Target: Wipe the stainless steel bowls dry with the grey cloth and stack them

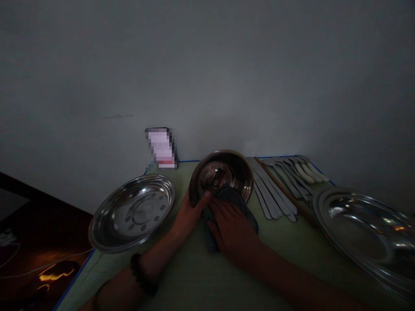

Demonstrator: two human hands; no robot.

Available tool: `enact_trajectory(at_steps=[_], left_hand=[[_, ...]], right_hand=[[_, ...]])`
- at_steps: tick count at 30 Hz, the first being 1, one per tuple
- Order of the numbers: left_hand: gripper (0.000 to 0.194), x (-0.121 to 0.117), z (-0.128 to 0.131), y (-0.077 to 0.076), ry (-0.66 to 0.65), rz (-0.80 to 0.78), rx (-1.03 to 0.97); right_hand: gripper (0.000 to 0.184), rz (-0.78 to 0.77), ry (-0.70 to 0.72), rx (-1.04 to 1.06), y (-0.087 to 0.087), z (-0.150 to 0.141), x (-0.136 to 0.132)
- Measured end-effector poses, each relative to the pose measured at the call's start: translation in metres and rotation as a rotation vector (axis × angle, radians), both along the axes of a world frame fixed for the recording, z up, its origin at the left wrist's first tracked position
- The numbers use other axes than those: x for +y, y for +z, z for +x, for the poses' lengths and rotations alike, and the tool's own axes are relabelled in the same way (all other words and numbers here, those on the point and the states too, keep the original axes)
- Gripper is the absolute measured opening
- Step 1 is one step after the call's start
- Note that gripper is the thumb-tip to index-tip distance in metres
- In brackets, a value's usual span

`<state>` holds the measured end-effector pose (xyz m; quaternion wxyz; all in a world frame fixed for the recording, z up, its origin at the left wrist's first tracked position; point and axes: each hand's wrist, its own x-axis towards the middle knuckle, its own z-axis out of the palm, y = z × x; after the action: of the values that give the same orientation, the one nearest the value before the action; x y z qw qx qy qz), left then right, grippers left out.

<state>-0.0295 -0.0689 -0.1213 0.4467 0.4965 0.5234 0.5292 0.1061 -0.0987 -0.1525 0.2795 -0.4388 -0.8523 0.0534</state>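
A small steel bowl (241, 166) is tilted toward me at the middle of the table, with a dark label stuck inside its base. My left hand (191, 211) grips the bowl's near left rim, thumb over the edge. Pressed against the bowl's near inner side is a dark grey-blue cloth (249, 216), and my right hand (231, 226) lies over it with the fingers pointing into the bowl. The right hand's fingers are bent onto the cloth. Part of the near rim is hidden behind the hands and cloth.
A wide steel basin (106, 235) stands left, and a larger one (330, 233) right. Flat metal knives (269, 192) and white-handled cutlery (303, 170) lie between bowl and right basin. A pixelated phone (162, 147) leans on the wall (207, 77). Beyond the table's left edge runs a cable (42, 274).
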Motion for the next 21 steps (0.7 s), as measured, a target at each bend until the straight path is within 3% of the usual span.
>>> enact_trajectory(at_steps=[10, 21], left_hand=[[0.062, -0.002, -0.004, -0.008, -0.189, -0.073, -0.097], [0.072, -0.003, 0.001, 0.001, -0.024, -0.008, 0.076]], right_hand=[[0.042, 0.009, -0.017, 0.027, -0.002, 0.001, 0.001], [0.046, -0.027, 0.014, 0.017, 0.003, 0.0, -0.001]])
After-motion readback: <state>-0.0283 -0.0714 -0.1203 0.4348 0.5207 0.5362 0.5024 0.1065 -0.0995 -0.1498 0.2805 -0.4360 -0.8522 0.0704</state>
